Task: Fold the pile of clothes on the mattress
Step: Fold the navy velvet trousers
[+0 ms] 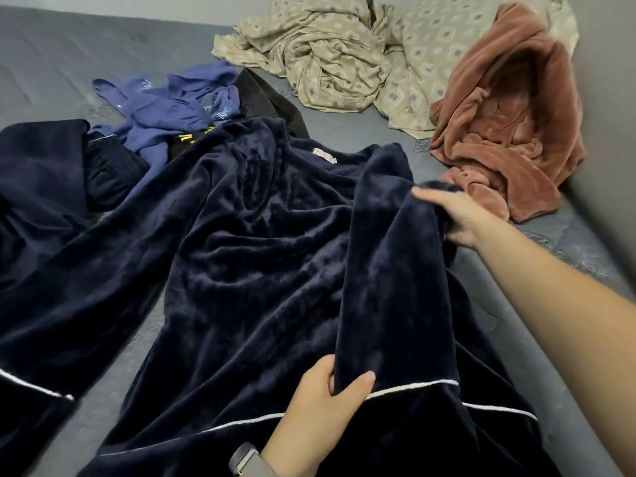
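Head view: left hand (321, 397) and right hand (457, 215) both grip navy fleece garment (275, 242) spread on grey mattress (51, 56).

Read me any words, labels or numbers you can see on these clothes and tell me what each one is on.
Yellow print on the black garment under the blue clothes: partly hidden, cannot be read.
Pale neck label inside the dark navy plush robe: too blurred to read.
Pale motifs on the blue garment: decoration, not letters.
Nothing else carries text; no legible words anywhere.
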Tool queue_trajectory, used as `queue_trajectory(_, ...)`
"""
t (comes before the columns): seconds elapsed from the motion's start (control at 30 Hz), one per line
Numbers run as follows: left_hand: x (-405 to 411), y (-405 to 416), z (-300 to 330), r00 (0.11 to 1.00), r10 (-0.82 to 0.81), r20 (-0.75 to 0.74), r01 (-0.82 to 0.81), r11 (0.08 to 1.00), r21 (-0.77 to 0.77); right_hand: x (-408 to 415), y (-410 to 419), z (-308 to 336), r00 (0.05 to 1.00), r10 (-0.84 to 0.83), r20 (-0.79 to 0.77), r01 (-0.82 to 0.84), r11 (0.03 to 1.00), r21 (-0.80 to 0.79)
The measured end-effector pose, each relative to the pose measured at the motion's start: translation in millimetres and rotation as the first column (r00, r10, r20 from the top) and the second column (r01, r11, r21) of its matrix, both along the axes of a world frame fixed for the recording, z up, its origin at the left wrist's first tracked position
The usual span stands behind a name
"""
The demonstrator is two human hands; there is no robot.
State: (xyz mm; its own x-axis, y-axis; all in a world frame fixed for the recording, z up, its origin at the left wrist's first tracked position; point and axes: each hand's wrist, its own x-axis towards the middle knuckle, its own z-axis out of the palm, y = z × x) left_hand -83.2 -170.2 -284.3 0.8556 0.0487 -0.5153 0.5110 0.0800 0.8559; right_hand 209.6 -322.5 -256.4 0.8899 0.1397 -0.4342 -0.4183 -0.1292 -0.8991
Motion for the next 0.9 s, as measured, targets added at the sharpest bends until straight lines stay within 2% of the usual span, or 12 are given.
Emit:
queue_trajectory(0.03,0,-1,-6,1.000,-0.005,-0.016,0.006,0.998,0.067,-1,-3,-13,0.999,0.023,-0.049,-0.027,0.997,-0.078)
queue_trajectory(0.1,1,-3,-14,1.000,-0.005,-0.027,0.010,0.986,0.164,-6,-7,-33,0.995,-0.076,-0.070,0.066,0.988,-0.143)
queue_trajectory(0.2,1,-5,-16,0.998,-0.068,0.017,0.065,0.989,0.130,-33,-4,-37,0.970,-0.237,0.059,0.241,0.968,-0.067)
queue_trajectory(0.3,-1,-6,-17,0.980,-0.188,0.066,0.175,0.971,0.162,-94,-13,-35,0.963,-0.158,0.219,0.184,0.977,-0.105)
queue_trajectory(0.33,-3,-8,-18,0.976,-0.200,0.085,0.180,0.963,0.199,-119,-24,-43,0.956,-0.107,0.272,0.161,0.969,-0.185)
queue_trajectory(0.37,-6,-10,-18,0.978,-0.183,0.102,0.154,0.958,0.241,-145,-38,-52,0.946,0.001,0.324,0.113,0.936,-0.334)
queue_trajectory(0.43,-13,-15,-17,0.989,-0.067,0.129,0.020,0.941,0.338,-193,-64,-64,0.908,0.273,0.319,0.014,0.739,-0.673)
queue_trajectory(0.47,-19,-17,-15,0.989,0.011,0.144,-0.065,0.926,0.373,-209,-73,-63,0.905,0.327,0.273,-0.008,0.653,-0.758)
queue_trajectory(0.53,-32,-19,-14,0.979,0.131,0.156,-0.182,0.909,0.376,-234,-81,-50,0.957,0.223,0.186,-0.028,0.708,-0.706)
queue_trajectory(0.63,-51,-22,-16,0.976,0.190,0.111,-0.217,0.916,0.338,-259,-86,-39,0.984,0.143,0.104,-0.039,0.750,-0.661)
queue_trajectory(0.77,-69,-29,-27,0.955,0.297,0.014,-0.293,0.934,0.206,-280,-89,-35,0.990,-0.007,0.138,0.057,0.930,-0.364)
queue_trajectory(0.9,-86,-36,-9,0.935,0.346,-0.073,-0.346,0.938,0.016,-304,-95,-36,0.987,0.034,0.156,0.025,0.932,-0.362)
